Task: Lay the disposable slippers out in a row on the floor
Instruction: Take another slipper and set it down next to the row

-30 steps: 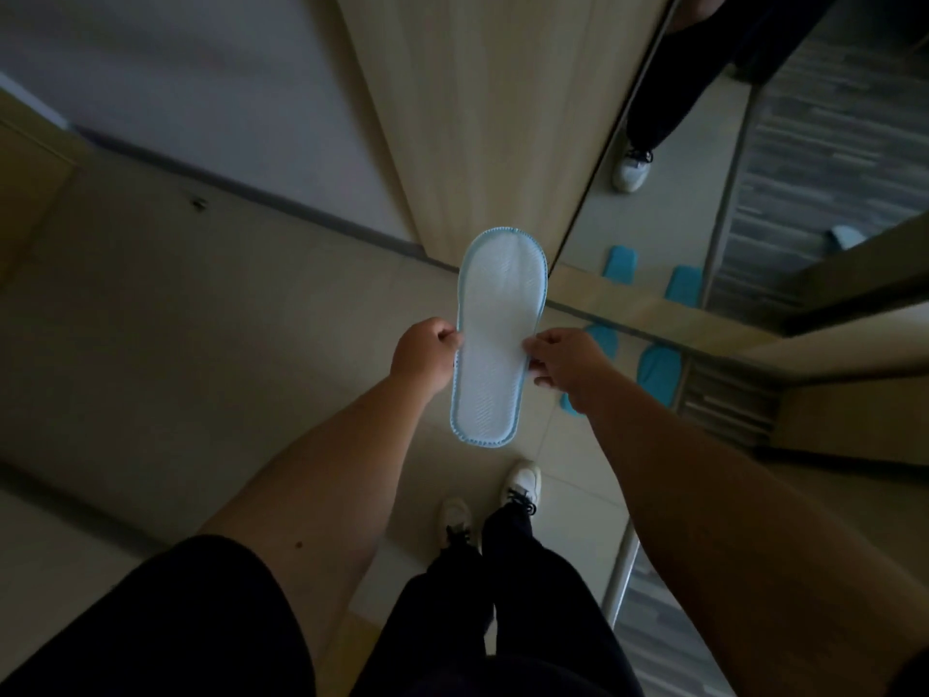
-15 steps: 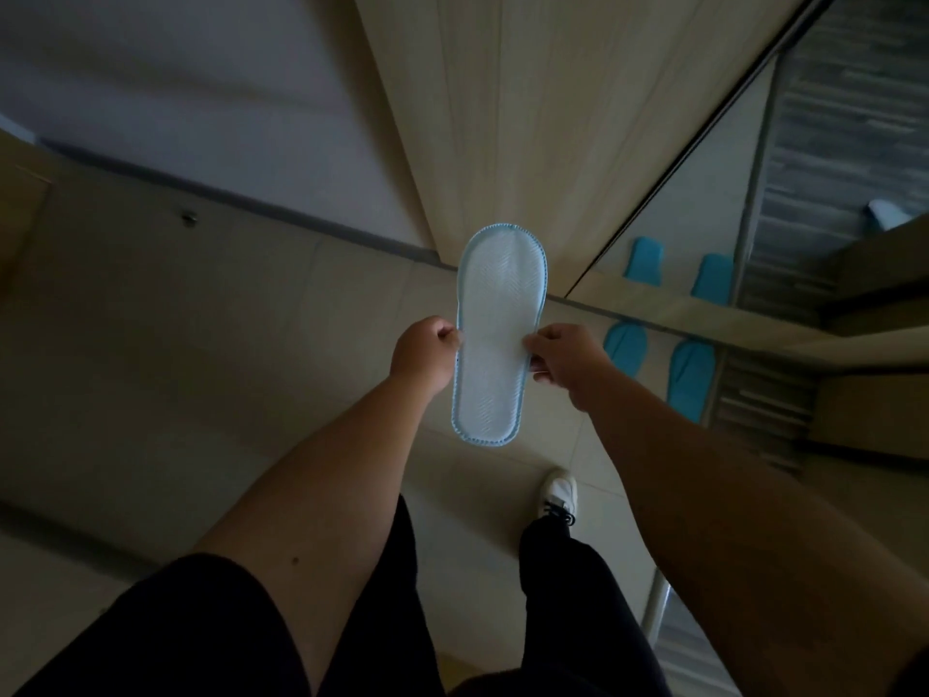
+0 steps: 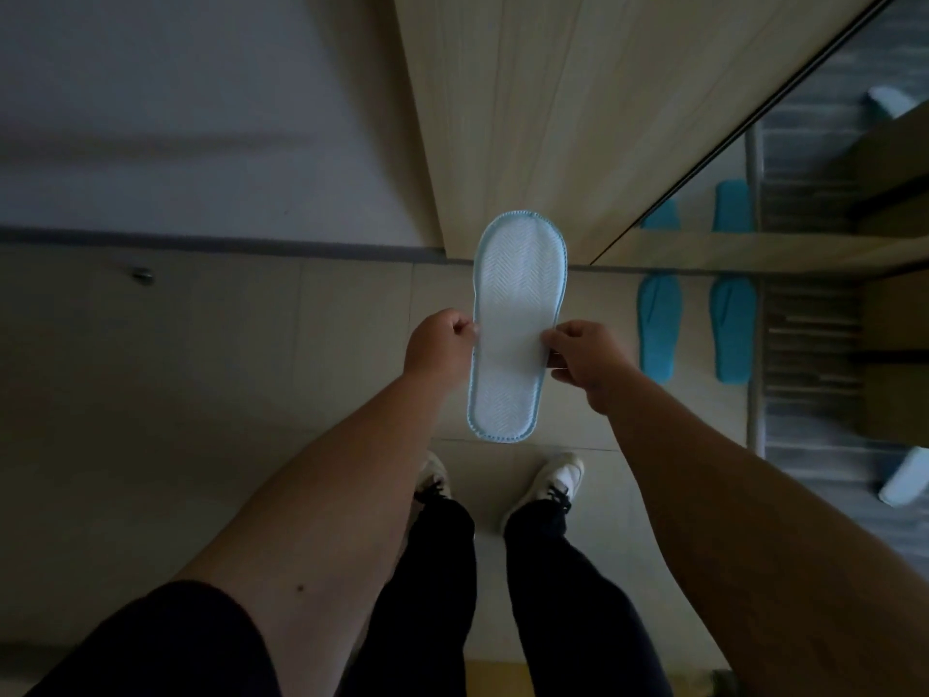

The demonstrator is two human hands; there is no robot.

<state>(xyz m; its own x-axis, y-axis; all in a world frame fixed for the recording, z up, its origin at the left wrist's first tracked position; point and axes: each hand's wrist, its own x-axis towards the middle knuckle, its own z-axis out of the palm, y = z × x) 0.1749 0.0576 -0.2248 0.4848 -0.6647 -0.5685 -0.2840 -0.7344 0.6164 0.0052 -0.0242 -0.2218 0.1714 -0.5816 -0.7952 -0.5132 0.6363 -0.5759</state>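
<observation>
You're holding one white slipper (image 3: pixel 515 327) up in the air, sole side toward the camera, over the tiled floor (image 3: pixel 251 369) in front of your shoes (image 3: pixel 560 477).

Left hand (image 3: pixel 440 347) pinches its left edge at about mid-length, fingers curled in. Right hand (image 3: pixel 585 362) pinches the right edge at the same height, thumb on the sole face. Neither hand holds anything else.

Its long axis runs away from you, toe end toward the wooden panel (image 3: pixel 553 108), heel end nearest your feet. It reads as flat.

Two blue slippers (image 3: pixel 658 324) already lie side by side on the floor to your right, against the base of the mirror (image 3: pixel 829 168), long axes also pointing away from you. Their reflections show above them. That looks like the start of the row.

What matters for the set-down: the row sits to the right of the held slipper, well apart, so your right hand is the nearer one. The axis already matches the row, so I'd judge no rotation is needed, just a shift right and down, sole face turned to the floor.

Another pale slipper (image 3: pixel 905 480) shows at the far right edge; can't tell whether it's part of the row.
</observation>
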